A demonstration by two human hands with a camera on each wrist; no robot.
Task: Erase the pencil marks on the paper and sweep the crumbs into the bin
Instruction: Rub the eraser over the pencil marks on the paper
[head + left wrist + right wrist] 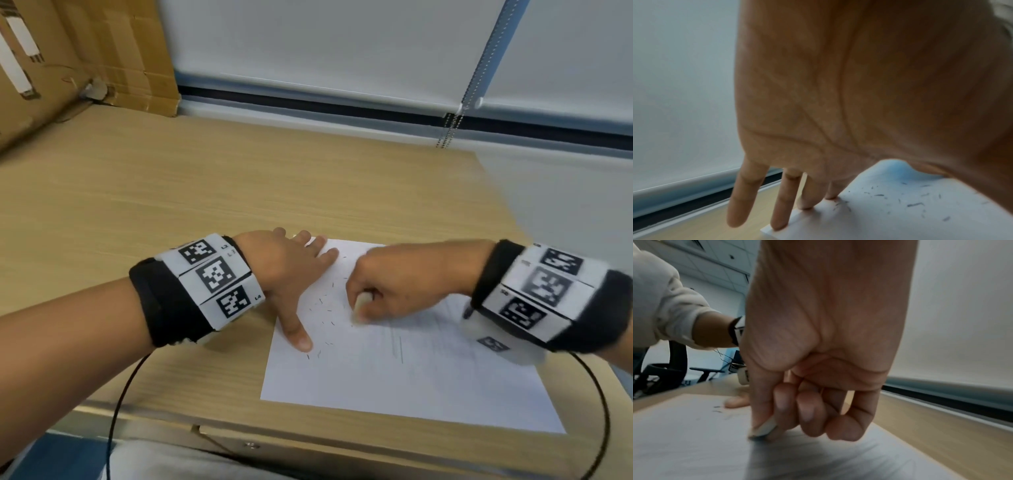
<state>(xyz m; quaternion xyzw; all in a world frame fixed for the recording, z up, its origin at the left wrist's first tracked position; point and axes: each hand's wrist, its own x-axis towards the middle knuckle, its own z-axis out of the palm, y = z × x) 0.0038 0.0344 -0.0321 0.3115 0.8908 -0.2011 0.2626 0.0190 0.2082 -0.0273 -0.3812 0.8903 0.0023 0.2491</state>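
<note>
Erasing on the paper, both our hands down on the sheet.

Our right hand (394, 287) has its grip closed round the eraser (362, 304), pinched between thumb and curled fingers, its lower end pressed to the paper (394, 383). The wrist comes in from the right, knuckles up, blurred in the head view. Our left hand (284, 274) lies with its grip open and flat, fingers (745, 194) straight and spread over the sheet's far left corner, thumb pressing on the left edge. The paper sits on the desk (171, 205) near its front edge. Dark crumbs (325, 315) are scattered on the sheet between our two hands; faint pencil marks (400, 347) show just below the eraser.
</note>
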